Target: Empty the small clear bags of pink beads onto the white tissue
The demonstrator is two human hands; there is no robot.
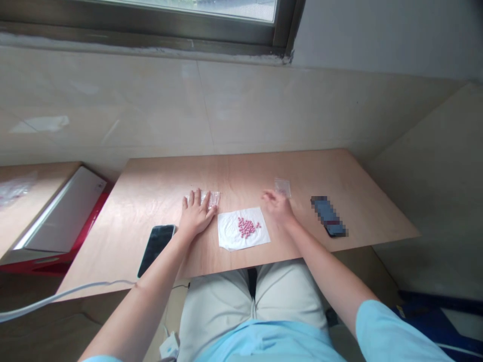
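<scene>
Left hand [196, 217] spreads flat, fingers wide, on crinkled clear plastic [214, 198]; right hand [278, 206] curls loosely by 1 small transparent bag [284, 186], its hold unclear. Round pink beads [247, 229] cluster on creased white sheet [228, 229].

A dark-screened smartphone [156, 246] lies on the left of the wooden surface [241, 168], a pixelated phone [329, 217] on its right. Behind the surface rise a tiled wall [151, 105] and metal-framed window [181, 27]; a white cable [71, 291] crosses the surface's near left corner.

Pink beads [247, 228], white sheet [228, 230], light-brown table [241, 176]
</scene>
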